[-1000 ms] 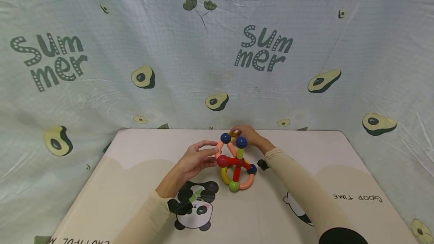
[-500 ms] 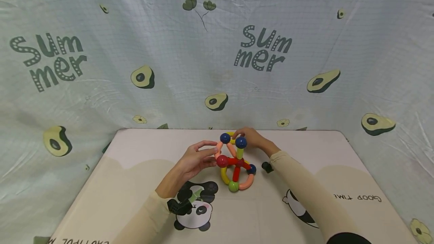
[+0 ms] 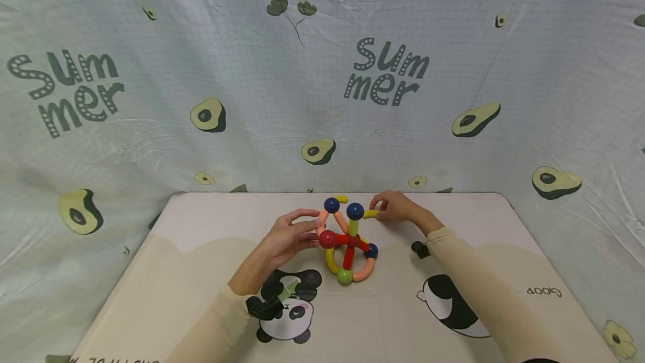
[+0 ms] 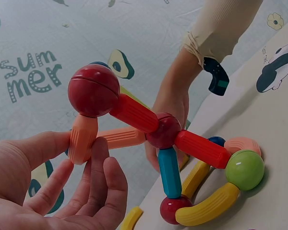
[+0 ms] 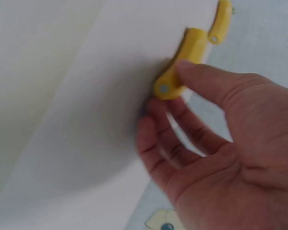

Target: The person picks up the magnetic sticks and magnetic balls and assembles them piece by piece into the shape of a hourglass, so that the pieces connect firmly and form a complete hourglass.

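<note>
My left hand point(image 3: 289, 238) pinches a salmon rod point(image 4: 82, 139) of a magnetic ball-and-rod structure between thumb and fingers. In the left wrist view a large red ball point(image 4: 93, 90) tops that rod, and red rods run to a central red ball point(image 4: 163, 130). A teal rod point(image 4: 170, 172) leads down to a ring of curved rods with a green ball point(image 4: 245, 169). Behind and to the right of the structure, my right hand point(image 3: 398, 207) pinches a yellow curved rod point(image 5: 185, 62) at the tabletop, thumb on one side. Two blue balls point(image 3: 355, 211) stand high on the structure.
Another yellow curved rod point(image 5: 221, 21) lies near the table's back edge. A patterned curtain point(image 3: 252, 71) hangs behind the table point(image 3: 201, 273). Printed panda figures point(image 3: 287, 318) decorate the tabletop.
My right hand has moved right, away from behind the structure, taking one yellow curved rod along. The other yellow rod stays behind. My left hand keeps its hold on the structure.
</note>
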Motion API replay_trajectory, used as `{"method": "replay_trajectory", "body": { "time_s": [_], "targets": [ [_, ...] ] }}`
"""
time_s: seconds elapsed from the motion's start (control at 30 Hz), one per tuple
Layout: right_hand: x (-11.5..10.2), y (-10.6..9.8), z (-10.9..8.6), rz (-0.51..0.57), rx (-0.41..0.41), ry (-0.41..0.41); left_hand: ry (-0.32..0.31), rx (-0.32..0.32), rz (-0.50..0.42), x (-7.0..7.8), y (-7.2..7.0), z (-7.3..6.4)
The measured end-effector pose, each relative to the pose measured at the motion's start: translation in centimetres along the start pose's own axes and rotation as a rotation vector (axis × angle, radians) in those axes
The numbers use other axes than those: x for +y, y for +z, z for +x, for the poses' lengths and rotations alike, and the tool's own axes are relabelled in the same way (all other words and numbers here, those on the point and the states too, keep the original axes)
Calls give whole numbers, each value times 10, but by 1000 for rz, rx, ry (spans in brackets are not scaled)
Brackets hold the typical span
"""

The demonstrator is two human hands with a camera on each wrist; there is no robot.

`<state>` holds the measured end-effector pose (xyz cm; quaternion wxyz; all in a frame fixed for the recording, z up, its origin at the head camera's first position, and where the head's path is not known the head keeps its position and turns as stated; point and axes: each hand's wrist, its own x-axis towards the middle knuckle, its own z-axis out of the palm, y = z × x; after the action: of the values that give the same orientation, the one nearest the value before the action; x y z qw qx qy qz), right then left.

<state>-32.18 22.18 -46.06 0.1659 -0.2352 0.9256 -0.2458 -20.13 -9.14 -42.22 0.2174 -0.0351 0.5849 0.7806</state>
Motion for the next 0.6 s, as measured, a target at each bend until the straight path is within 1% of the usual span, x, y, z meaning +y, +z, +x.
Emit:
{"method": "replay_trajectory", "body": {
  "time_s": [0.17, 0.4, 0.6],
  "targets": [
    [-1, -9, -7, -6, -17, 43, 0, 6, 9, 1, 0, 0],
    [-6, -9, -5, -47, -40, -15, 2, 11, 13, 1, 0, 0],
    [-9, -6, -4, -51, -66, 5, 5, 19, 18, 0, 2, -1]
  ]
}}
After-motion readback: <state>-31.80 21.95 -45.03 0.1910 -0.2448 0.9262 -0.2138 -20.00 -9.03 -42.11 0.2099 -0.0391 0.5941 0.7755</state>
